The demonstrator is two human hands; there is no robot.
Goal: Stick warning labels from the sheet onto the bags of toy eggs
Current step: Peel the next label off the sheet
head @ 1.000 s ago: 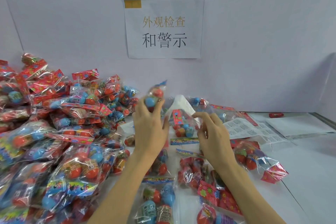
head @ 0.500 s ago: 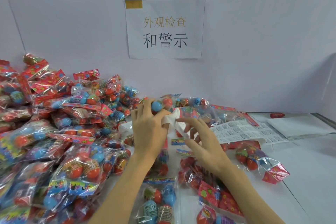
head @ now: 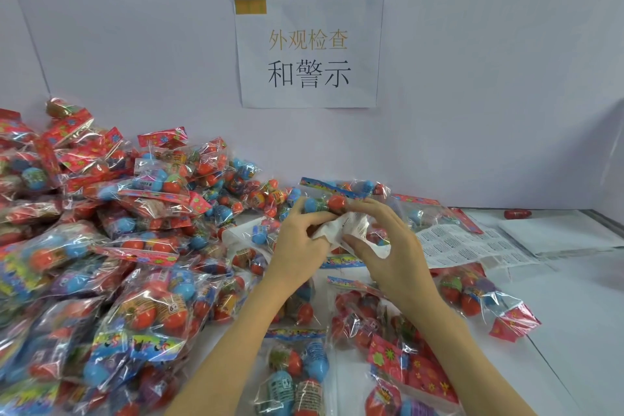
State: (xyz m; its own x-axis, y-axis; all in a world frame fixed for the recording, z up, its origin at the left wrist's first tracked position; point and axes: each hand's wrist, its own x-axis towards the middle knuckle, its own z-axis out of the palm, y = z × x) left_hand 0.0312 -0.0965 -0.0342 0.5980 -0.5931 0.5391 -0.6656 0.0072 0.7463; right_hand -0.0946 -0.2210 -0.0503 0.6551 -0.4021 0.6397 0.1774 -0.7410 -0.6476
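1. Near centre: left hand [head: 297, 246] grips a bag of toy eggs [head: 324, 204]; right hand [head: 388, 246] pinches the white label sheet [head: 351, 230] against it.
2. Bag likely light, crinkly, slippery; hold over the eggs.
3. Farther right: spare label sheet [head: 472, 245] lies flat.

The bags [head: 148, 311] are thin clear plastic, shiny and crinkly, with bright spots of light on them. The toy eggs [head: 175, 314] inside look like smooth, glossy hard plastic. The label sheet [head: 462, 243], just right of the hands, is flat matt paper with small printed squares. The piece between the hands [head: 351, 230] is white paper, creased and soft-looking. The desk [head: 574, 314] is smooth and pale with a dull shine. The sign [head: 309, 51] on the wall above the hands is plain matt paper.
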